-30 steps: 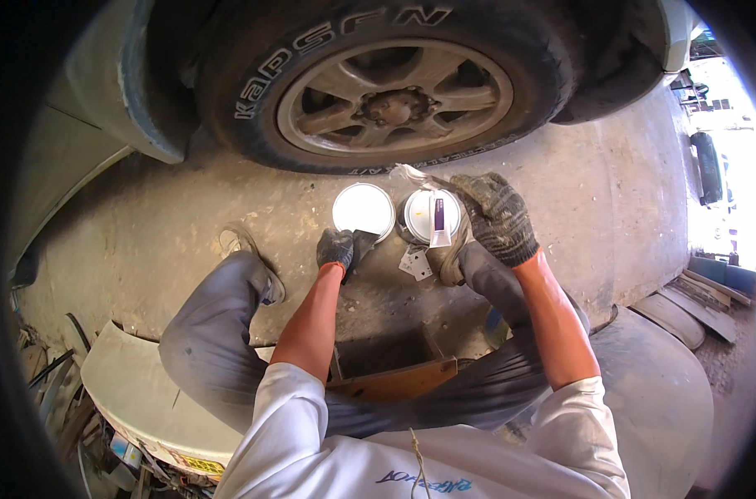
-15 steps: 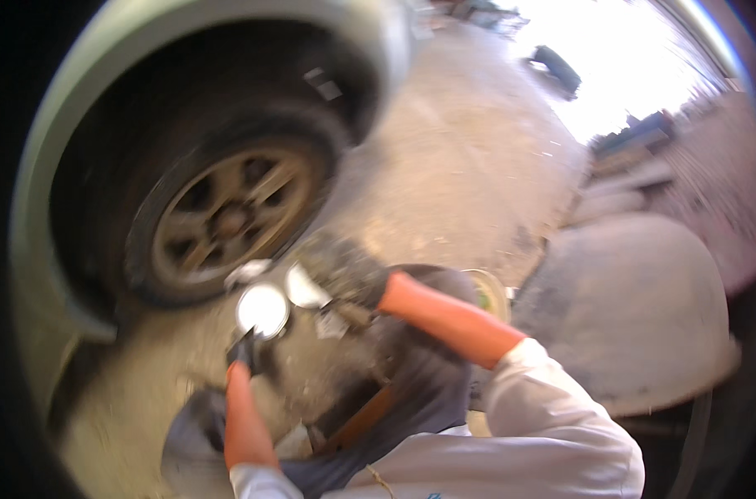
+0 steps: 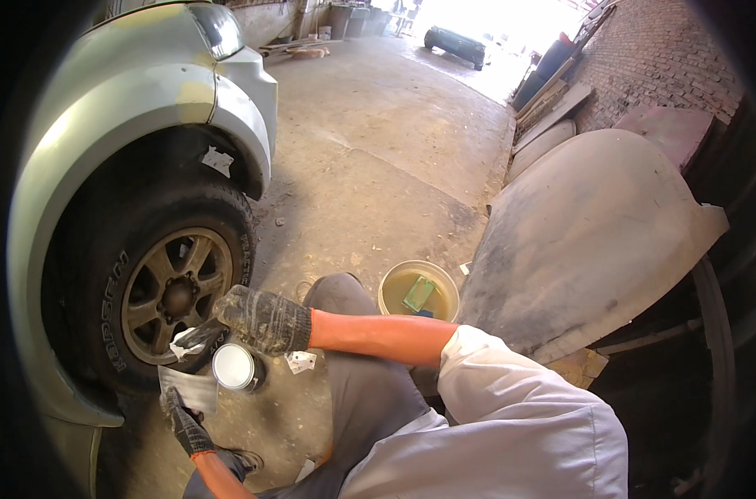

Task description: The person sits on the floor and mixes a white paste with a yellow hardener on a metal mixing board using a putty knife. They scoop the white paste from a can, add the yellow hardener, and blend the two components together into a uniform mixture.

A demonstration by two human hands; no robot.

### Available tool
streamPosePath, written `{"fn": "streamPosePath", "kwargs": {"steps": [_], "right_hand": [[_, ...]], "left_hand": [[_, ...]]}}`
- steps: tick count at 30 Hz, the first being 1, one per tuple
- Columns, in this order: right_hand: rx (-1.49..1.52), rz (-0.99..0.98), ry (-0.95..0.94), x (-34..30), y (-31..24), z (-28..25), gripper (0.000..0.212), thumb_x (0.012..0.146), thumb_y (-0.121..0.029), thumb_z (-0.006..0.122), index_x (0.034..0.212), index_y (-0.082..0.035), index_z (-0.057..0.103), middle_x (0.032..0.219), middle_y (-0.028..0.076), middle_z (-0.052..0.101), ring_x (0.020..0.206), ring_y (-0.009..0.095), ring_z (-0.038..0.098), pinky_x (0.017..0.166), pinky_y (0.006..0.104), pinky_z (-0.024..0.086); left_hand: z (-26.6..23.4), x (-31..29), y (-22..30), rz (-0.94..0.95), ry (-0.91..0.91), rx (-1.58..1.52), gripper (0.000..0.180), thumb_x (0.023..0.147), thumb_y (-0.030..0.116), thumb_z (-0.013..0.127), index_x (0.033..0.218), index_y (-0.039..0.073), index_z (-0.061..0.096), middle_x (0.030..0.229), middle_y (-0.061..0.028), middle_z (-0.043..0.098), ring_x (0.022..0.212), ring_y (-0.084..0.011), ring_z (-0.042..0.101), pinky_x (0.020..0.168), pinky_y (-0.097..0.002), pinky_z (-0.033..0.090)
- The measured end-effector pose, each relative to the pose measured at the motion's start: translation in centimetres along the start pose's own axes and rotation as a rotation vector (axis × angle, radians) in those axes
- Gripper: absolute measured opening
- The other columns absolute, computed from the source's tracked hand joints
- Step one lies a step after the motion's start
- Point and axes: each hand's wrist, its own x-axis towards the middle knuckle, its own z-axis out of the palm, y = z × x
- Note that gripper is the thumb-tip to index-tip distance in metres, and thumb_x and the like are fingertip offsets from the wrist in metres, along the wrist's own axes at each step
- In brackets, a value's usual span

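Note:
My left hand point(image 3: 186, 422), in a dark grey glove, grips a flat pale grey plate point(image 3: 188, 391) by its lower edge. My right hand point(image 3: 265, 319), in a smudged patterned glove, is closed above the open can. A dark shape runs from it toward the tyre; whether this is fingers or a held tool cannot be made out. The round can point(image 3: 234, 367) stands on the floor between my hands, showing a smooth white top. Against the tyre, beside the dark shape, is a crumpled white piece point(image 3: 185, 343). Orange sleeves cover both forearms.
A wheel point(image 3: 178, 297) under a silver fender point(image 3: 120, 91) stands close on the left. To the right are a bucket point(image 3: 386, 283) of murky liquid with a green block in it, and a large leaning panel point(image 3: 594, 241). A paper scrap point(image 3: 301, 361) lies near my knee.
The view has swung, and its blur has eased. My left hand has moved away from the can's rim and now holds the pale plate. My right hand has shifted left, over the can.

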Motion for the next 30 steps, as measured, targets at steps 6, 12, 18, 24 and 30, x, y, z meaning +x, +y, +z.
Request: {"fn": "streamPosePath", "kwargs": {"steps": [6, 12, 18, 24, 30], "right_hand": [[-0.180, -0.140, 0.209, 0.4, -1.9, 0.1, 0.040, 0.082, -0.009, 0.056, 0.120, 0.000, 0.052, 0.115, 0.014, 0.057, 0.103, 0.032, 0.055, 0.087, 0.0388, 0.047], [0.233, 0.015, 0.061, 1.7, -5.0, -1.8, 0.052, 0.076, -0.002, 0.064, 0.127, -0.006, 0.051, 0.118, 0.014, 0.059, 0.108, 0.036, 0.056, 0.089, 0.0425, 0.049], [0.307, -0.131, 0.089, 1.7, -6.1, -1.7, 0.061, 0.070, 0.009, 0.058, 0.129, -0.004, 0.050, 0.121, 0.016, 0.058, 0.109, 0.038, 0.055, 0.094, 0.0446, 0.046], [0.386, -0.209, 0.111, 2.2, -6.2, -0.8, 0.066, 0.061, 0.010, 0.055, 0.125, -0.004, 0.054, 0.124, 0.015, 0.058, 0.111, 0.036, 0.056, 0.095, 0.0454, 0.045], [0.484, -0.219, 0.080, 2.0, -6.1, -0.7, 0.065, 0.063, 0.009, 0.055, 0.127, -0.006, 0.055, 0.128, 0.015, 0.057, 0.117, 0.035, 0.054, 0.099, 0.0443, 0.043]], "left_hand": [[-0.5, -5.8, 4.0, -0.024, -0.242, 0.238, 0.026, 0.095, 0.036, 0.057, 0.106, 0.013, 0.058, 0.075, 0.0074, 0.047, 0.068, -0.0056, 0.047, 0.061, -0.0222, 0.042], [0.8, -9.2, 8.6, 0.020, -0.209, 0.024, 0.029, 0.096, 0.027, 0.057, 0.110, 0.002, 0.056, 0.088, -0.0040, 0.057, 0.073, -0.0116, 0.058, 0.065, -0.0281, 0.053], [1.7, -12.0, 12.6, 0.029, -0.349, -0.176, 0.018, 0.098, 0.018, 0.052, 0.106, 0.003, 0.056, 0.088, -0.0047, 0.059, 0.071, -0.0141, 0.062, 0.061, -0.0313, 0.057], [2.1, -12.6, 14.1, 0.035, -0.340, -0.109, 0.016, 0.097, 0.022, 0.053, 0.100, 0.006, 0.057, 0.080, -0.0013, 0.057, 0.067, -0.0125, 0.058, 0.058, -0.0276, 0.051], [2.4, -14.2, 16.6, 0.074, -0.389, -0.039, 0.017, 0.096, 0.023, 0.055, 0.101, 0.007, 0.058, 0.080, 0.0015, 0.056, 0.069, -0.0071, 0.052, 0.060, -0.0221, 0.043]]}}
